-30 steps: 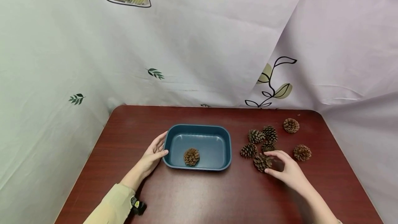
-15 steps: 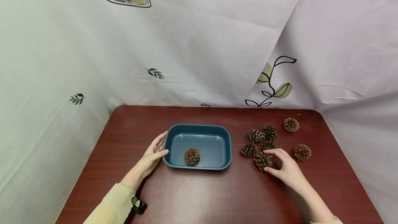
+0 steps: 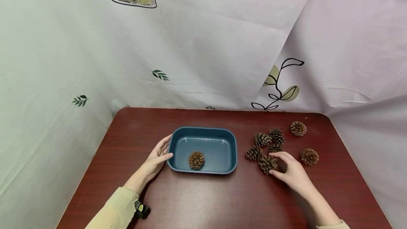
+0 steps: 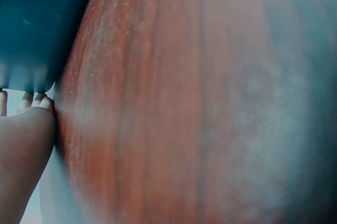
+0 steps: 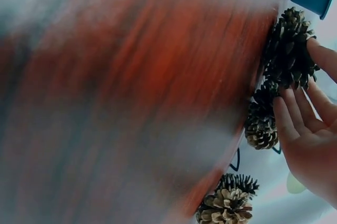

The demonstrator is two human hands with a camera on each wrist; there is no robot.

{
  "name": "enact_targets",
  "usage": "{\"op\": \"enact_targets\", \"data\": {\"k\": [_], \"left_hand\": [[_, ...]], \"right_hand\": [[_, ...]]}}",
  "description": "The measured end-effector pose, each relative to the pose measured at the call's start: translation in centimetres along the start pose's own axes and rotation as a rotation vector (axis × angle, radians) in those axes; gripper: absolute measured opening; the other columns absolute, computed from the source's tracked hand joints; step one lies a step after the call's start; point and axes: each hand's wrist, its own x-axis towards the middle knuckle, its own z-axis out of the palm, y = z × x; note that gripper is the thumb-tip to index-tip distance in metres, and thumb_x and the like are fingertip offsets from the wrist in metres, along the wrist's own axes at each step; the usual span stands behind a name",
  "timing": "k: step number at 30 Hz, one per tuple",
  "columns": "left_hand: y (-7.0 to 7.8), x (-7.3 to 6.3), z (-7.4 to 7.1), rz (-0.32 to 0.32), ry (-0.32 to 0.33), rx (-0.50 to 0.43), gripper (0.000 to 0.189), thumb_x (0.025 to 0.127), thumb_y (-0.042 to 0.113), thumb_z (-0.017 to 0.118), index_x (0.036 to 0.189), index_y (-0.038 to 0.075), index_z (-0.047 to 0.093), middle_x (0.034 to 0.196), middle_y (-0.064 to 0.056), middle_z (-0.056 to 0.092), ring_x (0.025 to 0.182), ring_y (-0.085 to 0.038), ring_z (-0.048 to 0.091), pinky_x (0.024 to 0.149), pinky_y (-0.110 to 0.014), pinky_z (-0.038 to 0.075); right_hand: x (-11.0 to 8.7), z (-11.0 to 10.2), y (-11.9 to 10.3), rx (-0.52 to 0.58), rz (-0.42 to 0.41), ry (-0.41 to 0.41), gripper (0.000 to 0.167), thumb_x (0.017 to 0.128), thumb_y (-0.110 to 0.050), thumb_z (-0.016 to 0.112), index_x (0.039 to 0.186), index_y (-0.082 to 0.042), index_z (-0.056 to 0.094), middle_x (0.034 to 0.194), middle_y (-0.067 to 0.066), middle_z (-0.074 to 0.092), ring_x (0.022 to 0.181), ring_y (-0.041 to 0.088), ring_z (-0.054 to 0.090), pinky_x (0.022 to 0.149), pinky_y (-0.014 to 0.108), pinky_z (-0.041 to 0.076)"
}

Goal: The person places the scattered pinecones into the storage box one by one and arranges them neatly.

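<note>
At the right of the table in the head view, a brown pine cone (image 3: 267, 164) sits between the thumb and fingers of my right hand (image 3: 295, 175). The right wrist view shows the thumb on one side of this pine cone and the fingers curving round the other. Against the left end of a dark blue rectangular tray (image 3: 219, 154) rests my left hand (image 3: 154, 160), its thumb at the rim and its fingers along the outer wall. One pine cone (image 3: 196, 160) lies inside the tray, near its front wall.
Several pine cones (image 3: 253, 153) cluster just behind and left of the right hand. Two more stand apart, one at the far right (image 3: 298, 129) and one pine cone (image 3: 309, 156) right beside the hand. The dark red wooden table (image 3: 203, 200) meets a printed curtain (image 3: 206, 63) at the back.
The right hand and the pine cone between its fingers have shifted slightly left, nudging a neighbouring pine cone. The left hand and the tray stay where they were.
</note>
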Motion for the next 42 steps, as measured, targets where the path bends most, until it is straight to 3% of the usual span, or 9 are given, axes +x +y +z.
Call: {"op": "enact_targets", "data": {"k": [11,16,23,33,36,42], "left_hand": [[0.0,0.0,-0.1,-0.009,-0.001,0.001,0.079,0.102,-0.008,0.058,0.169,0.004,0.018,0.159,0.015,0.046,0.144,0.003,0.050,0.112,-0.016,0.047],[-0.1,-0.1,-0.1,-0.014,0.002,-0.004,0.079,0.102,-0.008,0.058,0.169,0.004,0.018,0.160,0.013,0.045,0.144,0.003,0.050,0.112,-0.016,0.047],[0.0,-0.1,0.0,-0.023,0.007,0.008,0.079,0.102,-0.007,0.059,0.169,0.003,0.017,0.160,0.013,0.044,0.145,0.004,0.049,0.112,-0.016,0.047],[0.0,-0.1,0.0,-0.033,0.012,0.020,0.080,0.102,-0.007,0.058,0.169,0.003,0.016,0.159,0.014,0.043,0.144,0.004,0.048,0.112,-0.016,0.047],[-0.1,0.0,-0.1,-0.029,0.012,0.019,0.079,0.102,-0.008,0.057,0.169,0.003,0.016,0.159,0.015,0.043,0.144,0.004,0.049,0.111,-0.016,0.047],[-0.2,0.0,-0.2,-0.021,0.010,0.018,0.078,0.102,-0.009,0.056,0.169,0.003,0.017,0.159,0.015,0.044,0.144,0.004,0.049,0.111,-0.016,0.047]], "right_hand": [[0.3,-0.1,-0.4,0.009,0.010,0.042,0.048,0.074,-0.006,0.095,0.118,-0.012,0.078,0.112,0.002,0.076,0.099,0.015,0.070,0.087,0.001,0.039],[0.9,-0.4,-1.1,0.031,-0.023,0.056,0.049,0.074,-0.005,0.095,0.119,-0.012,0.077,0.111,0.002,0.076,0.095,0.016,0.071,0.086,0.004,0.043],[2.4,-1.0,-2.5,0.103,-0.067,0.060,0.050,0.075,0.000,0.093,0.121,-0.009,0.076,0.112,0.004,0.075,0.097,0.002,0.069,0.086,0.005,0.051],[5.0,-0.8,-4.4,0.124,-0.085,0.020,0.050,0.079,-0.006,0.093,0.126,-0.015,0.076,0.119,0.002,0.074,0.100,0.011,0.070,0.089,0.004,0.048],[5.9,-0.5,-5.1,0.137,-0.103,0.007,0.050,0.080,-0.007,0.093,0.127,-0.013,0.075,0.119,0.003,0.074,0.099,0.016,0.071,0.085,0.015,0.055],[7.6,0.3,-6.6,0.216,-0.122,-0.036,0.050,0.082,-0.006,0.091,0.129,-0.010,0.074,0.120,0.005,0.074,0.105,0.024,0.076,0.092,0.035,0.063]]}}
